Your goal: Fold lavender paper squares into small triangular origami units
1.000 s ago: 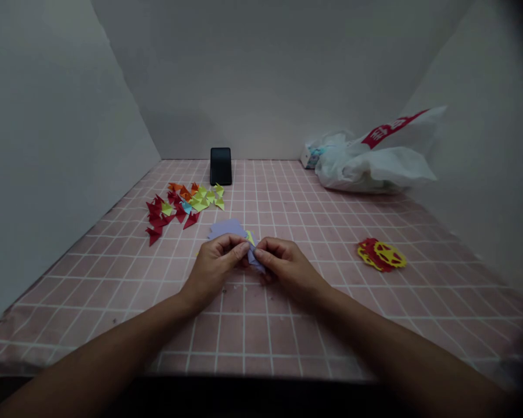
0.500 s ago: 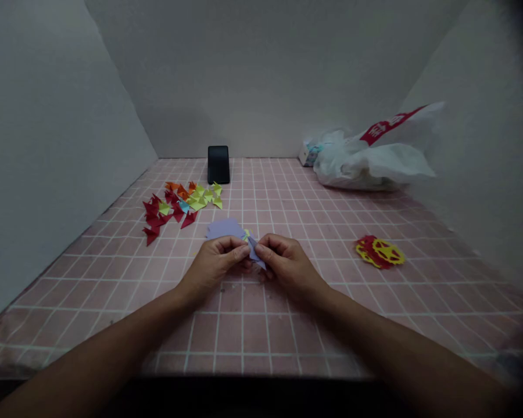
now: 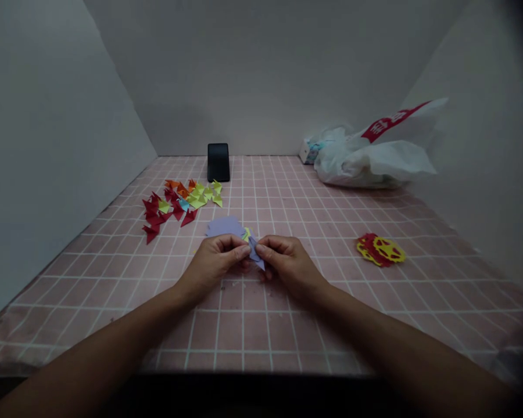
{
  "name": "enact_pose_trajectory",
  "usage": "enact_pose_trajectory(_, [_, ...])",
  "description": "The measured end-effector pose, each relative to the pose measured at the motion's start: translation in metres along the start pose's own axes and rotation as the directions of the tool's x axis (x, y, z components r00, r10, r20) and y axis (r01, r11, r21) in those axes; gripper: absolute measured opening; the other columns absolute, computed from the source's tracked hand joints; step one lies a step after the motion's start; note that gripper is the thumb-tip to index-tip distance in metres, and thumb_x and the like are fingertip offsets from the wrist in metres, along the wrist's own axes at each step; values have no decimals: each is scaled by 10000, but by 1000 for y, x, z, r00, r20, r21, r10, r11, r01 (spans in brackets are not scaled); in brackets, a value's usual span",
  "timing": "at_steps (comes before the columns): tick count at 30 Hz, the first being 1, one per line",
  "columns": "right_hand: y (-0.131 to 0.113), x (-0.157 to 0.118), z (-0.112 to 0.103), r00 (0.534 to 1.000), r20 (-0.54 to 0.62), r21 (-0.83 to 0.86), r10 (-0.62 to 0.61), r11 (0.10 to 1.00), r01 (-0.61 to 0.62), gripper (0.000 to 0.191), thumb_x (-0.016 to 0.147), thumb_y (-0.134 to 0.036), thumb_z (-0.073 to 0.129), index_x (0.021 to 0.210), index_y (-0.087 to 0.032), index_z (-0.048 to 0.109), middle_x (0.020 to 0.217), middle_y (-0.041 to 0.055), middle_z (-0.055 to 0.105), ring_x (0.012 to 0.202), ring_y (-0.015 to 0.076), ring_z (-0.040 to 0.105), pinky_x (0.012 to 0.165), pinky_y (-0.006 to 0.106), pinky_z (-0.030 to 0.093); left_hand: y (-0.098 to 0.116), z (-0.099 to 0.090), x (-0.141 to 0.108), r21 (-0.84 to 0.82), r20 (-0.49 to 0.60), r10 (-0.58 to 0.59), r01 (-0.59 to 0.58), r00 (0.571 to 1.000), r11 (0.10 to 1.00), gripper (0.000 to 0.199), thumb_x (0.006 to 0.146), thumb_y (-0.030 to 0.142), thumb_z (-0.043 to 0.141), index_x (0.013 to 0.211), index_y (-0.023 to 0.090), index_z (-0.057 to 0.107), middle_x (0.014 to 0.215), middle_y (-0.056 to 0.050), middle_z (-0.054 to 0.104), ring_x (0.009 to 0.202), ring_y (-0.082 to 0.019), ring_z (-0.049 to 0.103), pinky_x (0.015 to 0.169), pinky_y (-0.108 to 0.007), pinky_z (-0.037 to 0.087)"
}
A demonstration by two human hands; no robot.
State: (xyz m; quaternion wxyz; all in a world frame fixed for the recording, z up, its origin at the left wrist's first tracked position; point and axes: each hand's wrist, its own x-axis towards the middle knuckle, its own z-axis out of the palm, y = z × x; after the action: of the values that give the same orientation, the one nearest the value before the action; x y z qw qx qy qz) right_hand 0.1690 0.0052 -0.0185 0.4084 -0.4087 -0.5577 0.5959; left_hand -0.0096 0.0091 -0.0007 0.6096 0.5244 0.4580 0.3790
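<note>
Between my two hands is a small folded piece of purple paper (image 3: 255,255), its pointed tip slanting down to the right. My left hand (image 3: 215,259) pinches its left side between thumb and fingers. My right hand (image 3: 285,261) grips the right side the same way, thumb on top. Just beyond my left hand lie flat purple paper sheets (image 3: 225,225), partly covered by the fingers. A bit of yellow-green paper (image 3: 247,233) shows beside them, mostly hidden.
Several folded paper cranes (image 3: 178,203) in red, orange, yellow-green and blue lie at the left. Behind them stands a black phone (image 3: 218,162). Red and yellow star cut-outs (image 3: 381,251) lie at the right. A white plastic bag (image 3: 366,165) and a small box (image 3: 307,152) are at the back.
Both hands stay almost where they were, still pinching the purple paper, whose angle differs very slightly. The whole view has shifted a little.
</note>
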Motion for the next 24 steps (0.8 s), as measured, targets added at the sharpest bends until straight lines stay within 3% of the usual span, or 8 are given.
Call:
enact_pose_trajectory(8, [-2, 0, 1, 1000, -11, -11, 14, 1000, -14, 270, 871, -382, 617, 699, -174, 624, 518, -33, 549, 450, 92, 492, 467, 231, 390, 2, 0, 0, 50, -22, 16, -15, 1000, 999, 197, 769, 327, 729, 702, 155, 661, 641, 17, 630, 581, -90, 544, 601, -224, 429])
enact_pose_trajectory(16, [-3, 0, 2, 998, -61, -10, -13, 1000, 13, 285, 862, -388, 626, 670, -180, 596, 506, -45, 522, 459, 90, 481, 494, 236, 402, -9, -1, 3, -132, 19, -103, 105, 994, 986, 260, 716, 378, 799, 734, 153, 671, 677, 7, 666, 607, -99, 611, 651, -240, 498])
enact_pose_trajectory(24, [-2, -1, 3, 998, -58, -44, -17, 999, 14, 277, 869, -372, 606, 669, -180, 593, 493, -47, 518, 452, 92, 484, 491, 235, 404, -7, -2, 3, -97, 0, -96, 96, 995, 991, 266, 677, 359, 821, 712, 147, 665, 688, 6, 659, 602, -97, 609, 640, -237, 506])
